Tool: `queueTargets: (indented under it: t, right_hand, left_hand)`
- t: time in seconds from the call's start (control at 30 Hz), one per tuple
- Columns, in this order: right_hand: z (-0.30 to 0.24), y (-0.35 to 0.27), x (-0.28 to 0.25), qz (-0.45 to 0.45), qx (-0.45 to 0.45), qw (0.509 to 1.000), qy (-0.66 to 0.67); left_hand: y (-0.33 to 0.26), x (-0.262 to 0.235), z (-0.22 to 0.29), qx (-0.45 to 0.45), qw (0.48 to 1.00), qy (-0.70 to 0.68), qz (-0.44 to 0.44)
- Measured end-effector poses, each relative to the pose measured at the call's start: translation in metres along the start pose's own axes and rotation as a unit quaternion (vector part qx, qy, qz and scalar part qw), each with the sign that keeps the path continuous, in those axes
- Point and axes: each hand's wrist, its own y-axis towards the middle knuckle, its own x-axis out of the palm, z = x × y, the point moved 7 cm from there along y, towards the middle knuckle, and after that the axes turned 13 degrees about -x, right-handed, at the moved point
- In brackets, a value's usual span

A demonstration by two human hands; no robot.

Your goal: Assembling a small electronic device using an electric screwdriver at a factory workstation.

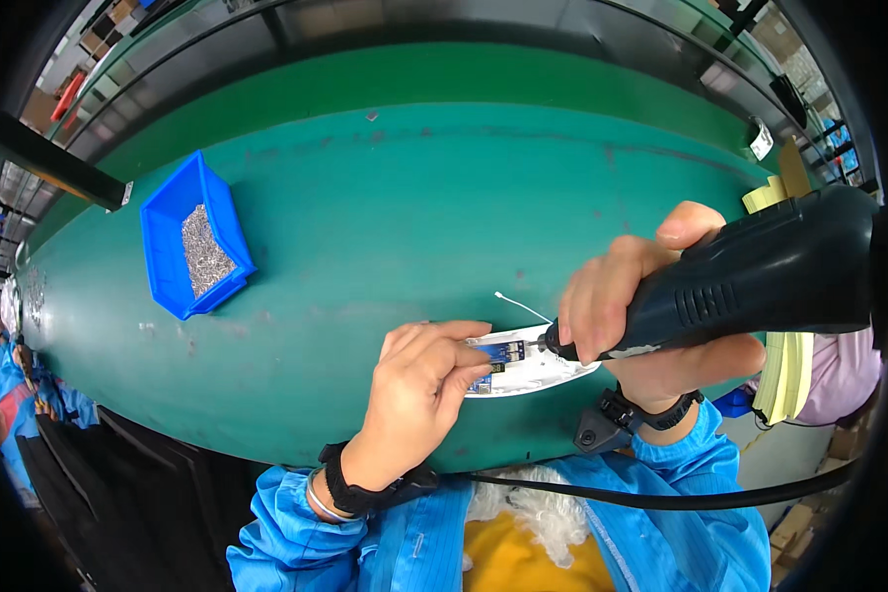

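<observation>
A white plastic part point(553, 373) with a small blue circuit board point(503, 352) lies on the green conveyor belt point(385, 207) near its front edge. My left hand point(419, 385) presses down on the part's left side, fingers on the board. My right hand point(641, 306) grips a black electric screwdriver point(760, 276), whose tip touches the board's right end. A thin white wire point(523, 307) sticks out from the part toward the back.
A blue bin point(168, 222) holding several small metal screws stands on the belt at the left. A stack of yellow pads point(784, 375) sits at the right. The screwdriver's black cable point(661, 498) runs across my lap. Other workers in blue sleeves are at far left.
</observation>
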Motion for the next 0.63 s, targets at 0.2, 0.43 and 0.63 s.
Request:
queueTargets:
  t: [0.2,0.43,0.63]
  right_hand:
    - [0.0048,-0.0015,0.0016,-0.008,0.007,1.000,-0.015]
    - [0.0055,-0.0012,0.0007,-0.007,0.006,1.000,-0.010]
    - [0.0051,0.0006,0.0018,-0.045,-0.002,0.999,-0.009]
  left_hand:
    - [-0.0009,0.0000,0.0022,0.018,1.000,0.015,0.008]
    - [0.0009,0.0001,0.0069,0.026,0.999,0.015,0.010]
    - [0.0006,0.0022,0.0060,0.025,0.999,0.019,0.012]
